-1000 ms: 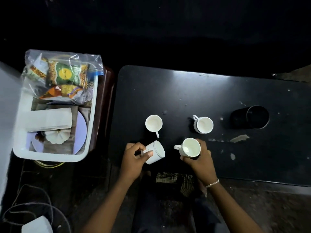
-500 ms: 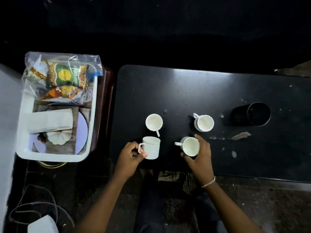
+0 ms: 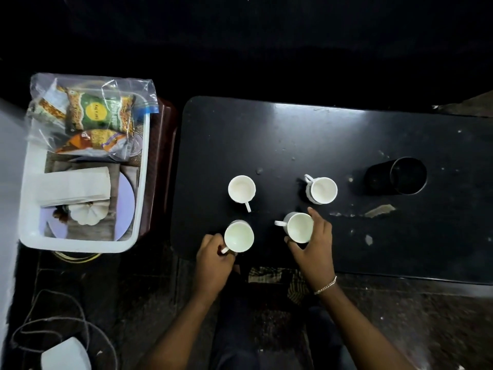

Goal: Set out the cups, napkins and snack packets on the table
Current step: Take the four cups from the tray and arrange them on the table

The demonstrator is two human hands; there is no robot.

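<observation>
Several white cups stand upright on the black table (image 3: pixel 306 134). My left hand (image 3: pixel 213 259) pinches the handle of the near-left cup (image 3: pixel 238 236). My right hand (image 3: pixel 314 244) wraps the side of the near-right cup (image 3: pixel 298 227). Two more cups, the far-left cup (image 3: pixel 241 188) and the far-right cup (image 3: pixel 321 190), stand free behind them. Left of the table, a white tub (image 3: pixel 32 233) holds a clear bag of snack packets (image 3: pixel 96 113) and a stack of white napkins (image 3: pixel 74 186).
A black cylindrical container (image 3: pixel 400 176) lies on its side at the table's right. The tub rests on a brown stool (image 3: pixel 160 166) and also holds a lilac plate (image 3: pixel 124 198) and a small white pumpkin (image 3: pixel 86 213). Cables (image 3: pixel 53 321) lie on the floor at lower left.
My left hand turned the near-left cup from tilted on its side to upright and set it on the table. My right hand stayed around the near-right cup.
</observation>
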